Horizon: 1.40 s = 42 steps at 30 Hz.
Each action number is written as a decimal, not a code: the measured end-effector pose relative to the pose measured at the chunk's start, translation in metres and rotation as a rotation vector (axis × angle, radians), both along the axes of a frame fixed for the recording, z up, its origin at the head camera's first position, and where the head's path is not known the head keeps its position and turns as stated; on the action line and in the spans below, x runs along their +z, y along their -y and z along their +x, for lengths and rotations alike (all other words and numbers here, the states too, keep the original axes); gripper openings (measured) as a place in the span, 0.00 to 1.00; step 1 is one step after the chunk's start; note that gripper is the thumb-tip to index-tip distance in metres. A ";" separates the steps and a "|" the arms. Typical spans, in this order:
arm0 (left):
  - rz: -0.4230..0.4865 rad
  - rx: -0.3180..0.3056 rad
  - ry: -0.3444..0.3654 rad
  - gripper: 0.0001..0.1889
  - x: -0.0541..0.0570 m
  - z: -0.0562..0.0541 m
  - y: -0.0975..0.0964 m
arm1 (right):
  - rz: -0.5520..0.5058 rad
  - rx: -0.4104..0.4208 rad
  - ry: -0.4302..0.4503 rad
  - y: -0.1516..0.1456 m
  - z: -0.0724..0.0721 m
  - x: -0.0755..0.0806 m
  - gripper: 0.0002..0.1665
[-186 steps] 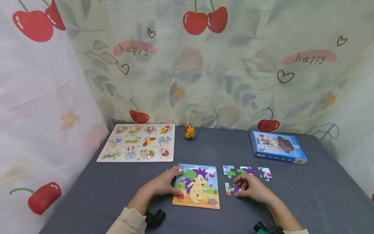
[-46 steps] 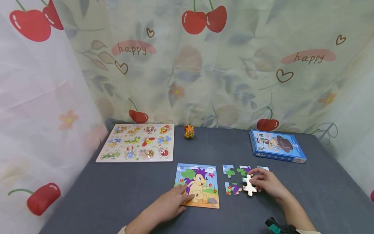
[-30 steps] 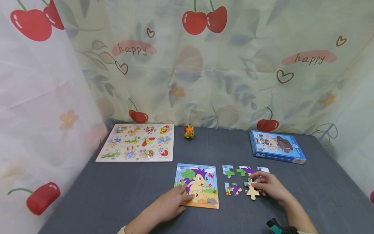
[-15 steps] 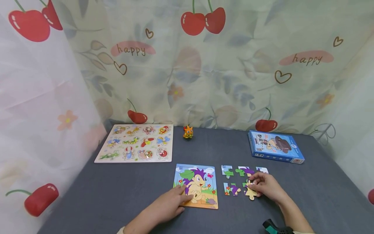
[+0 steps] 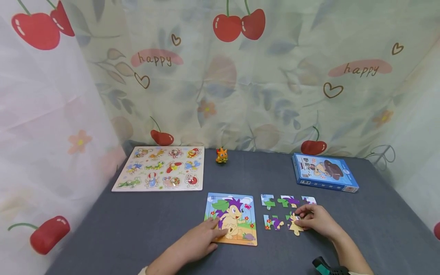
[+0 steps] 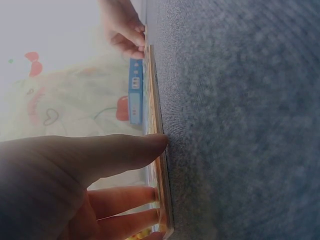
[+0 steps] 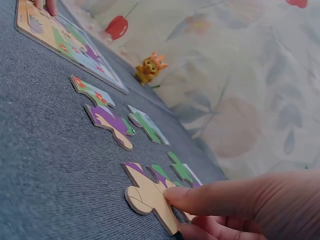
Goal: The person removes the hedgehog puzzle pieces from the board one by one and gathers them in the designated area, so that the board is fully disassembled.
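In the head view my left hand (image 5: pixel 203 236) rests on the lower left corner of a hedgehog jigsaw board (image 5: pixel 252 217), fingers extended over the picture. The left wrist view has its thumb (image 6: pixel 145 150) against the board's edge. To the right of the board, my right hand (image 5: pixel 317 221) pinches a cream jigsaw piece (image 7: pixel 150 195) with purple and green patches, low over the table or on it. A lower-left piece (image 5: pixel 268 222) with red flowers lies beside it. Behind are a leaf piece (image 5: pixel 267 200), a purple-and-green piece (image 5: pixel 284 201) and a partly covered piece (image 5: pixel 309 199).
A peg puzzle board (image 5: pixel 161 172) with insect shapes lies at the back left. A small orange toy figure (image 5: pixel 221 155) stands at the back middle, and a blue game box (image 5: pixel 324 172) lies at the back right. Patterned curtains (image 5: pixel 192 126) enclose the grey table.
My right hand moved right from the flowered piece to the cream piece, whose plain pale side gave way to its printed side. My left hand slid down the board toward its near corner.
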State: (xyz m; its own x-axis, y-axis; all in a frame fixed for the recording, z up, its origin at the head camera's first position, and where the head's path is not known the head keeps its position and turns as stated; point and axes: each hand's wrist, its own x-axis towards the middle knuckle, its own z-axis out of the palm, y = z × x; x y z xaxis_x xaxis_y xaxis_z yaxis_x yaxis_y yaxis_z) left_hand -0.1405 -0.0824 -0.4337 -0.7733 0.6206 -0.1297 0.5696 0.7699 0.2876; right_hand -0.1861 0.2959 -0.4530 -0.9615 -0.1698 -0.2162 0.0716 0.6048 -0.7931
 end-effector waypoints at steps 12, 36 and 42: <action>-0.001 -0.012 -0.042 0.22 -0.002 0.000 0.000 | 0.015 0.085 -0.068 -0.008 0.000 -0.002 0.15; -0.064 -0.020 -0.055 0.22 0.007 -0.001 -0.002 | 0.115 -0.048 -0.109 0.014 -0.002 0.011 0.20; -0.059 -0.053 -0.147 0.23 0.012 -0.002 -0.008 | 0.102 -0.013 -0.186 0.033 -0.012 0.014 0.21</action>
